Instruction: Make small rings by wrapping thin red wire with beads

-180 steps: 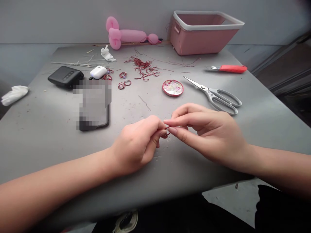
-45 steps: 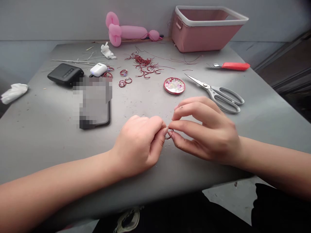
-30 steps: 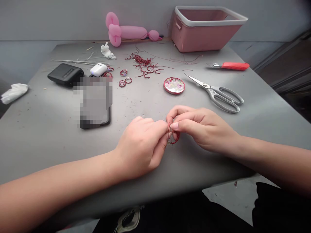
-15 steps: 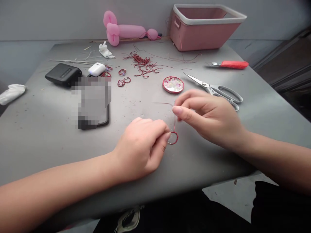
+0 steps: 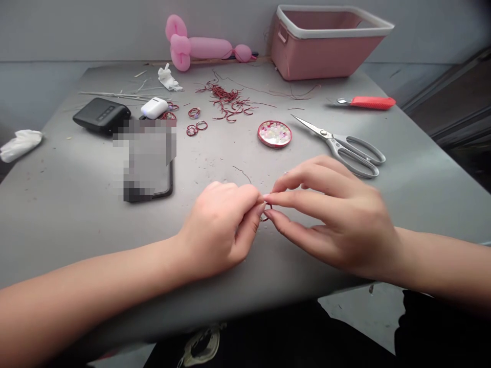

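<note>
Between thumb and forefinger, my left hand pinches a small red ring, its other fingers curled in. My right hand has come in from the right, with thumb and forefinger tips closed at the ring's right side. Most of the ring is hidden by the fingertips. A thin dark thread curves over the table just beyond the fingers. Past my right hand lie a round red-rimmed dish of small pale and pink beads and grey-handled scissors.
Several finished-looking red rings lie by a white earphone case. Behind are red thread scraps, a pink balloon figure and a pink bin. A red utility knife lies right; a phone and black device lie left.
My right hand has moved down and left, from above the ring holding up the thread, to the ring beside my left fingertips. My left hand keeps its pinch, nearly still.
</note>
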Demonstrator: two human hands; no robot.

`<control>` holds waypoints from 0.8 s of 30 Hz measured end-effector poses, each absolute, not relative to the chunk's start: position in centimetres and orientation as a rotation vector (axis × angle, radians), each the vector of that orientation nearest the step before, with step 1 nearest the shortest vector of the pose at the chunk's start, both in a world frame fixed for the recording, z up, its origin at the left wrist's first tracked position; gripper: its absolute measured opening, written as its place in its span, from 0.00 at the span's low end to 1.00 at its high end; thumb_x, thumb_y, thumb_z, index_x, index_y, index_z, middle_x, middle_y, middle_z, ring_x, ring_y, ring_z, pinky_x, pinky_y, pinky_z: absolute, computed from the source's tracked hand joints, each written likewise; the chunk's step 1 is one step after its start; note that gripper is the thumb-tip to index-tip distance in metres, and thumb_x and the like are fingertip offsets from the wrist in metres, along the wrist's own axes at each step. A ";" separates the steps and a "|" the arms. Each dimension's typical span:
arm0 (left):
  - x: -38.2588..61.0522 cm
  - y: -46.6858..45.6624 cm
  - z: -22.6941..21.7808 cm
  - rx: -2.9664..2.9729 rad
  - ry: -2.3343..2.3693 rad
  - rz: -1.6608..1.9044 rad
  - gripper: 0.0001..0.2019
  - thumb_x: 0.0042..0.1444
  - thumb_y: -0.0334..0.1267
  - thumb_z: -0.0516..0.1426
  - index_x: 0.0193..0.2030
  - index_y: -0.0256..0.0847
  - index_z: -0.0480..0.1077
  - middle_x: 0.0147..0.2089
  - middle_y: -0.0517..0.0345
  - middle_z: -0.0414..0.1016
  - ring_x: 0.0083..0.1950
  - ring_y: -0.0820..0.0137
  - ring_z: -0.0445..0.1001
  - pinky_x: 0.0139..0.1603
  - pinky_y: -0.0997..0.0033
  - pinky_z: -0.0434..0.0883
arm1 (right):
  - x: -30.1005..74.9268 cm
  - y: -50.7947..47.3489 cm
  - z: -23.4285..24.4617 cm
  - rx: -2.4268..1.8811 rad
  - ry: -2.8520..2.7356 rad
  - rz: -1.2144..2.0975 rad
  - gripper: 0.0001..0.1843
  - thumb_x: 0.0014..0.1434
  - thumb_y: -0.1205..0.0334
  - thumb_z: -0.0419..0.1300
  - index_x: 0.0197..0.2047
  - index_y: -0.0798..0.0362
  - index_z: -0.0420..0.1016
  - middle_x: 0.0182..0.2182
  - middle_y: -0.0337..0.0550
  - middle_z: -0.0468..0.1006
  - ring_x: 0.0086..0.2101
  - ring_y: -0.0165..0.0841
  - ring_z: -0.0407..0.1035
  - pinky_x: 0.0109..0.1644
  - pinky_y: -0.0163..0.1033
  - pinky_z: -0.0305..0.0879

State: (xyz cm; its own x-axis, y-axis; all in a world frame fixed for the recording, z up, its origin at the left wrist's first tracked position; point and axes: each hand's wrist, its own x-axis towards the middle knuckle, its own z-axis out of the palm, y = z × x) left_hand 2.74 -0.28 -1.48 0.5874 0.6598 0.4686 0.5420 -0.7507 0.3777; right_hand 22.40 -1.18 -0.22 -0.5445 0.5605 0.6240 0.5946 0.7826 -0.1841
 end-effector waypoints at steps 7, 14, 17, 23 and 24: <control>2.7 -0.1 -1.8 2.809 0.898 1.011 0.06 0.61 0.29 0.51 0.33 0.40 0.66 0.27 0.61 0.75 0.25 0.72 0.65 0.30 0.66 0.59 | 22.8 -0.2 0.0 -1.125 -2.059 1.186 0.07 0.63 0.61 0.57 0.33 0.53 0.72 0.32 0.41 0.73 0.34 0.31 0.67 0.38 0.38 0.65; 2.7 0.3 -1.6 2.695 1.027 1.004 0.08 0.62 0.30 0.51 0.31 0.40 0.64 0.25 0.62 0.71 0.26 0.72 0.66 0.32 0.68 0.61 | 22.4 0.8 -0.4 -1.041 -1.504 1.867 0.14 0.58 0.52 0.64 0.36 0.55 0.73 0.34 0.41 0.73 0.38 0.30 0.67 0.45 0.38 0.64; 2.6 0.4 -1.5 2.592 1.076 0.954 0.08 0.63 0.31 0.51 0.31 0.41 0.64 0.25 0.63 0.70 0.26 0.72 0.66 0.31 0.71 0.63 | 22.5 0.8 -0.5 -1.061 -1.809 1.457 0.09 0.59 0.56 0.62 0.38 0.54 0.75 0.38 0.43 0.75 0.39 0.32 0.70 0.44 0.39 0.68; 2.7 0.1 -1.6 2.523 1.034 0.832 0.08 0.63 0.31 0.50 0.31 0.41 0.63 0.24 0.64 0.68 0.25 0.73 0.65 0.30 0.73 0.63 | 22.9 0.4 -1.0 -0.717 -2.313 -0.034 0.03 0.59 0.70 0.61 0.36 0.54 0.76 0.36 0.49 0.76 0.39 0.37 0.70 0.45 0.45 0.72; 2.8 0.1 -1.6 2.504 1.020 0.804 0.09 0.63 0.31 0.50 0.30 0.41 0.63 0.24 0.64 0.67 0.25 0.73 0.64 0.29 0.74 0.62 | 23.0 0.3 -1.1 -0.642 -2.342 -0.189 0.03 0.59 0.71 0.61 0.34 0.55 0.75 0.35 0.50 0.76 0.39 0.38 0.69 0.44 0.45 0.73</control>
State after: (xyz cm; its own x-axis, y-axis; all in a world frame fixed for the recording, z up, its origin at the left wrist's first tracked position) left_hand 2.80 0.14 -1.63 0.5866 0.7156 0.3792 0.5360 -0.6941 0.4805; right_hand 22.97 0.35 -1.11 -0.6383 0.3961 0.6600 0.4968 0.8669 -0.0398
